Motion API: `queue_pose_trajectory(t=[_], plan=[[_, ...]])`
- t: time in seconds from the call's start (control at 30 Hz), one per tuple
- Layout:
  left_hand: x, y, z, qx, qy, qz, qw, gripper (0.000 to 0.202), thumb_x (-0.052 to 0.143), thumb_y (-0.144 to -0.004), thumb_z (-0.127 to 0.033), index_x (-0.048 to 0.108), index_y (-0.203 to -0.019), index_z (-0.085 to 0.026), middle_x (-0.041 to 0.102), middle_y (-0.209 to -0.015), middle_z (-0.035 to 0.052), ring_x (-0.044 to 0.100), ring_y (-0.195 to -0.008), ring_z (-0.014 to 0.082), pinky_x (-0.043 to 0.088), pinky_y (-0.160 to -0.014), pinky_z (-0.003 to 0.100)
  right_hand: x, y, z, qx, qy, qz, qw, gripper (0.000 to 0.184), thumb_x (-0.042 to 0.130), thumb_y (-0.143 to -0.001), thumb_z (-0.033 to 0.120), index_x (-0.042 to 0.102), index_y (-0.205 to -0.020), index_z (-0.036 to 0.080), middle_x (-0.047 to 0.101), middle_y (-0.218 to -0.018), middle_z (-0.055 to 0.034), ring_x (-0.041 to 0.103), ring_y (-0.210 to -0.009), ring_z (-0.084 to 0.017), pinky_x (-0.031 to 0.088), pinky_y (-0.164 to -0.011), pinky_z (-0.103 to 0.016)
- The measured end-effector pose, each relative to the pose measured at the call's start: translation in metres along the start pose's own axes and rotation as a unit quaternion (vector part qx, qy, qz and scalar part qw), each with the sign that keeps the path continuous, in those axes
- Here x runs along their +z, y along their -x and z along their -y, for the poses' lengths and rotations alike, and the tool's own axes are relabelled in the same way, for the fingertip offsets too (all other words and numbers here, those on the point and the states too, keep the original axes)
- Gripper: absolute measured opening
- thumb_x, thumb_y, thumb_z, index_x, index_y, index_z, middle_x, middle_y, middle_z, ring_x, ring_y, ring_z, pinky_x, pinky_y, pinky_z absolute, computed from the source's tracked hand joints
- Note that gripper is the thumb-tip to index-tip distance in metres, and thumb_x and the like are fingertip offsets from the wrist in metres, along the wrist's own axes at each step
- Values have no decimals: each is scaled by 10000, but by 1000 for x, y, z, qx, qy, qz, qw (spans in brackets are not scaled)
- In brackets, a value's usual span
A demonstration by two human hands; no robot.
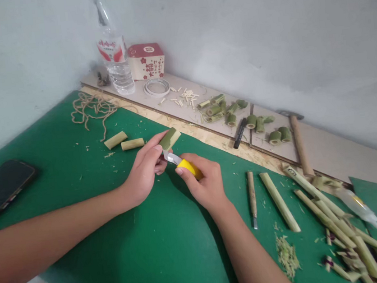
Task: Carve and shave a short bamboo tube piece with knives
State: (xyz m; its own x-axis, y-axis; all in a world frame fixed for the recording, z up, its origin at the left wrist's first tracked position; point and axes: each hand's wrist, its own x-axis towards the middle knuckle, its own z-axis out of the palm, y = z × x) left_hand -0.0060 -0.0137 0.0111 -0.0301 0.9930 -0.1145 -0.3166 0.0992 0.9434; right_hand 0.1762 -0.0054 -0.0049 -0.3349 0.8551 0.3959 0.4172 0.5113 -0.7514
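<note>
**A:** Bamboo, right? What are the fingers doing?

**B:** Yep. left hand [142,174] pinches a short green bamboo piece [169,138] between thumb and fingertips, just above the green mat [146,250]. right hand [205,182] is curled tight around a yellow-handled knife [182,164], blade tip touching the piece's lower end.

**A:** Any containers?

**B:** A clear plastic bottle [115,54] in the corner, roughly a third full of water. Beside it a red-and-white carton [147,61], closed, so I can't tell the contents. Two cut bamboo pieces [123,142] lie near the left hand; long bamboo strips [333,220] sit well apart on the right.
</note>
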Motion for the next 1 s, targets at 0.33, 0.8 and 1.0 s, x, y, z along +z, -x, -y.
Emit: queue_pose_trajectory(t=[0.33, 0.8, 1.0], plan=[[2, -2, -1, -11, 9, -9, 1000, 627, 604, -945, -420, 601, -1478, -91, 619, -796, 4, 291, -505, 60, 258, -500, 244, 2, 2, 0, 6, 23, -12, 1000, 351, 660, -1044, 517, 816, -1102, 208, 848, -939, -69, 776, -779, -208, 584, -732, -299], [6, 7, -8, -31, 15, 34, 999, 573, 588, -958, -464, 609, -1401, -102, 528, -755, -37, 281, -502, 61, 264, -515, 251, 1, -2, -8, 75, 22, -137, 987, 375, 689, -1001, 530, 825, -1047, 184, 782, -797, -18, 621, -583, -149, 475, -564, -274], [4, 2, -9, -41, 34, 5, 999, 572, 590, -962, -450, 616, -1410, -94, 520, -743, -38, 283, -498, 59, 261, -514, 249, 1, -1, -4, 45, -1, -95, 994, 299, 706, -1004, 469, 820, -1044, 195, 802, -845, -28, 643, -608, -147, 491, -580, -268]])
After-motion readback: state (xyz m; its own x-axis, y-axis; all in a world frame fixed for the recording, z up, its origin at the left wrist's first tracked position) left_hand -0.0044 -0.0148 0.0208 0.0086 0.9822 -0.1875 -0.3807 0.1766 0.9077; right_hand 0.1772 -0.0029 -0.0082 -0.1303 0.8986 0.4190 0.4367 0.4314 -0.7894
